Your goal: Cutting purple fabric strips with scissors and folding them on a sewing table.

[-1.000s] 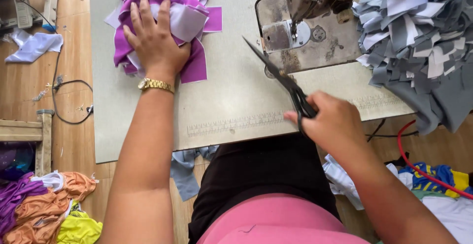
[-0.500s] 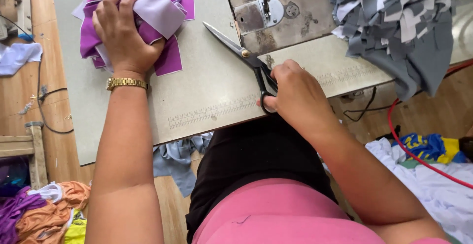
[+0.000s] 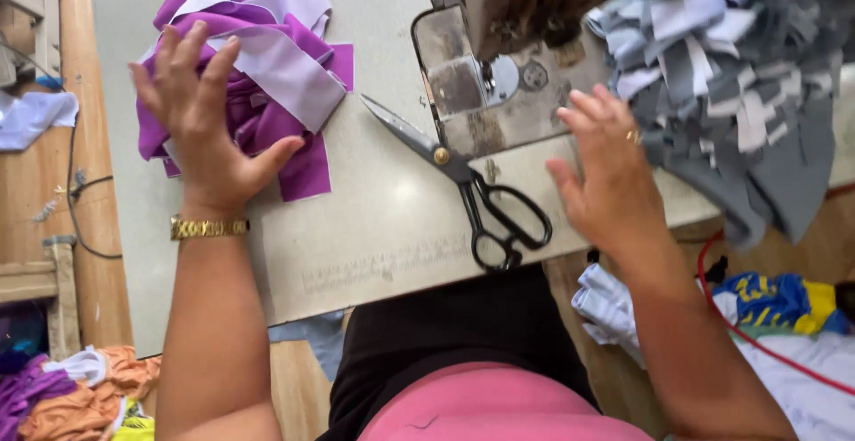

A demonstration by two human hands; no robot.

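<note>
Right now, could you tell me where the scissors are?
The scissors lie flat on the table in the head view, between the purple fabric pile and the right hand, untouched.

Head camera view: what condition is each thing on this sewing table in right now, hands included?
Scissors: lying flat on the table, blades closed, in nobody's grip.
Purple fabric pile: heaped loosely, left hand resting on it.
Grey fabric pile: heaped, draping over the table edge.
Left hand: open, fingers spread.
Right hand: open, empty, beside the grey pile.
</note>
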